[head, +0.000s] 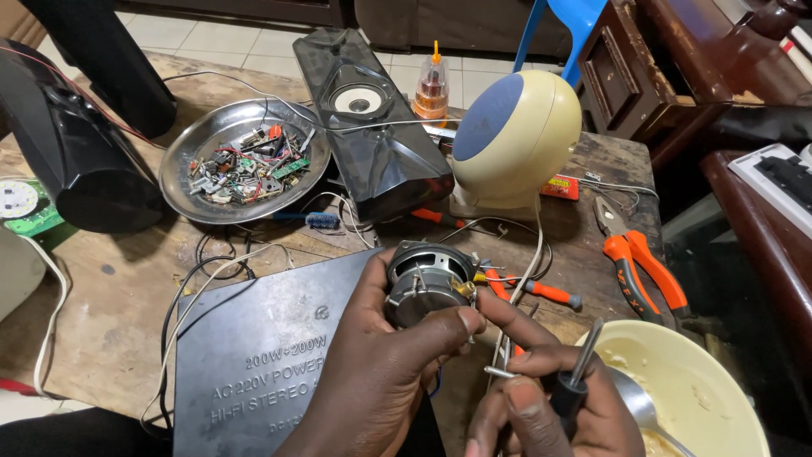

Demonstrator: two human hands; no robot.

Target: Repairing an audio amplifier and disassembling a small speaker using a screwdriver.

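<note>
On the cluttered counter (pixel 127 279), the left hand (pixel 381 372) grips a small speaker driver (pixel 423 283) above a dark amplifier panel (pixel 254 355). The right hand (pixel 541 406) pinches a screwdriver (pixel 575 372) and a thin wire. A slip could tear the driver's terminals, or tip the bowl (pixel 702 381) nearby.

Even, bright light, soft shadows, glare on metal bowl (pixel 182 152), sharp w/ edge distortion.

Small round metal speaker driver (pixel 425 283), magnet toward camera, black-handled screwdriver (pixel 573 377) tilted just right.
</note>
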